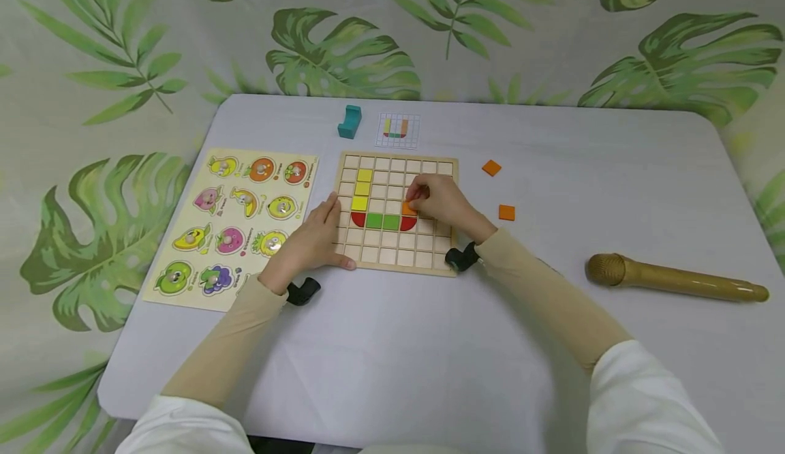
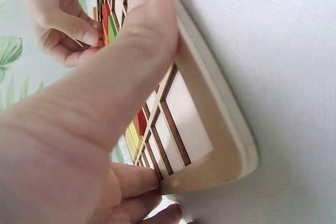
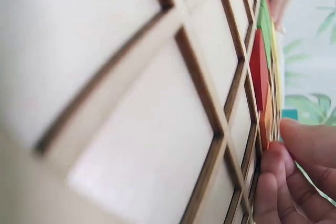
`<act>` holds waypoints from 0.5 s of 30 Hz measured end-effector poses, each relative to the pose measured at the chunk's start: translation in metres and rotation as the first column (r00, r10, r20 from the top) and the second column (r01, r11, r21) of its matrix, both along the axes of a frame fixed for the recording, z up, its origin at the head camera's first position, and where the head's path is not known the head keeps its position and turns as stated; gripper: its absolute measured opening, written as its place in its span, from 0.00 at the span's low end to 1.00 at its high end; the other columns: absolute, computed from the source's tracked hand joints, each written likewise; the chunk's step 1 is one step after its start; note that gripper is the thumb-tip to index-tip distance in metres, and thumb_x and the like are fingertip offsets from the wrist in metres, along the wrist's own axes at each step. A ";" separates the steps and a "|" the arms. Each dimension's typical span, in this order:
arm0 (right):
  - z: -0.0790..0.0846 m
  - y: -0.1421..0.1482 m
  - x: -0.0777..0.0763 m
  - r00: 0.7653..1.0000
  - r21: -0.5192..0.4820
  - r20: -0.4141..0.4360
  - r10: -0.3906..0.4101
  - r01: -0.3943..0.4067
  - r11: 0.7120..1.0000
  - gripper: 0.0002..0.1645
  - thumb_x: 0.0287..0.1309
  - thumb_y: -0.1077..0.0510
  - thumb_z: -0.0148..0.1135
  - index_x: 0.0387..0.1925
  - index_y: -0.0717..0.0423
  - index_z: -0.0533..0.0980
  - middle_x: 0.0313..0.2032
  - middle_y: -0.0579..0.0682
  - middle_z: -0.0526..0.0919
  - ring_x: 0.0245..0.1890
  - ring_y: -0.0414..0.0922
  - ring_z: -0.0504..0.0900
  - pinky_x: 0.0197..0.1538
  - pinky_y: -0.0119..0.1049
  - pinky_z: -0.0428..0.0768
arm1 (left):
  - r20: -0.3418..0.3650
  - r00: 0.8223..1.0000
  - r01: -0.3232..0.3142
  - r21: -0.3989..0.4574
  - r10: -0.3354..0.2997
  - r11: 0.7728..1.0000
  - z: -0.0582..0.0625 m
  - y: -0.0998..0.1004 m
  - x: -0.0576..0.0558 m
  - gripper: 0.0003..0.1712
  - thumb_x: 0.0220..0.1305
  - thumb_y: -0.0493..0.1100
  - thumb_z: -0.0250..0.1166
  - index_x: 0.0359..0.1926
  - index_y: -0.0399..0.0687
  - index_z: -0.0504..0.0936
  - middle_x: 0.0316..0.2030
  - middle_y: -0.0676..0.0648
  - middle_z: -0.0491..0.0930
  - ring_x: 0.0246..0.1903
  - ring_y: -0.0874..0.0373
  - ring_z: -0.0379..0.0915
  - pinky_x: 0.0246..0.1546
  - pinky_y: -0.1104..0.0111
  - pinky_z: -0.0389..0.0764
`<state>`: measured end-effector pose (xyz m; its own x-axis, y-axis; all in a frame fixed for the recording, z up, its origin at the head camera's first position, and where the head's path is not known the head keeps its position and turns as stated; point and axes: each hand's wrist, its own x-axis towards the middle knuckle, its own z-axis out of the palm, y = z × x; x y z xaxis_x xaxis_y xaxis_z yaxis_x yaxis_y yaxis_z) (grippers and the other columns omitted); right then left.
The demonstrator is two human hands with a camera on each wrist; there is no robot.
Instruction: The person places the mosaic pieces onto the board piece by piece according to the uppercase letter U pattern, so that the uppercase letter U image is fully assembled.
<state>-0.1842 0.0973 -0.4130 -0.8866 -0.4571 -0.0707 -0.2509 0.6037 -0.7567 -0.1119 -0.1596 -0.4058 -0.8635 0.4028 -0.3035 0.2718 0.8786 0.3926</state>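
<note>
A wooden grid board (image 1: 397, 271) lies on the table with colored tiles in its cells. Yellow squares (image 1: 361, 203) form a column at left, above a red quarter-round tile (image 1: 358, 219). Two green squares (image 1: 382, 221) lead across to another red quarter-round tile (image 1: 407, 223). Just above that one, my right hand (image 1: 443, 198) pinches an orange square tile (image 1: 409, 209) at its cell; the fingertips partly cover it. My left hand (image 1: 315, 237) rests at the board's lower left corner, fingers along the left edge and thumb (image 2: 152, 19) spread at the front edge.
Two loose orange squares, one nearer (image 1: 506, 213) and one farther (image 1: 491, 168), lie right of the board. Behind it are a pattern card (image 1: 397, 131) and a teal block (image 1: 349, 122). A fruit puzzle board (image 1: 202, 222) lies at left, a brown microphone (image 1: 677, 279) at right.
</note>
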 end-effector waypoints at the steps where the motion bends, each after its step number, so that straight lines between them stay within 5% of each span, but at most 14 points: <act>1: 0.000 0.003 0.000 1.000 -0.019 0.020 -0.011 0.011 1.000 0.03 0.55 0.67 0.64 0.33 0.62 0.79 0.30 0.52 0.80 0.31 0.47 0.76 0.38 0.36 0.74 | 0.001 1.000 0.001 0.001 -0.001 1.000 0.000 0.000 0.000 0.71 0.43 0.57 0.77 0.70 0.22 0.42 0.72 0.31 0.33 0.70 0.36 0.37 0.68 0.53 0.50; 6: 0.001 0.021 0.001 0.992 -0.106 0.108 -0.066 0.078 0.991 0.07 0.58 0.63 0.65 0.39 0.61 0.80 0.35 0.53 0.81 0.35 0.48 0.76 0.42 0.36 0.74 | -0.005 1.000 0.005 -0.003 -0.005 1.000 -0.001 0.000 0.000 0.71 0.43 0.57 0.77 0.70 0.22 0.42 0.72 0.31 0.34 0.70 0.36 0.38 0.67 0.53 0.51; 15: 0.005 0.068 0.010 0.973 -0.234 0.140 -0.182 0.211 0.949 0.13 0.59 0.65 0.64 0.46 0.65 0.78 0.43 0.58 0.82 0.40 0.45 0.78 0.45 0.33 0.73 | -0.004 1.000 -0.002 -0.001 0.002 1.000 -0.001 0.000 0.000 0.71 0.43 0.57 0.78 0.70 0.22 0.43 0.72 0.31 0.34 0.70 0.36 0.38 0.67 0.53 0.51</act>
<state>-0.1737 0.1653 -0.4085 -0.9529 -0.2909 -0.0855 -0.0483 0.4240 -0.9044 -0.1122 -0.1594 -0.4064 -0.8653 0.4011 -0.3007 0.2718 0.8794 0.3908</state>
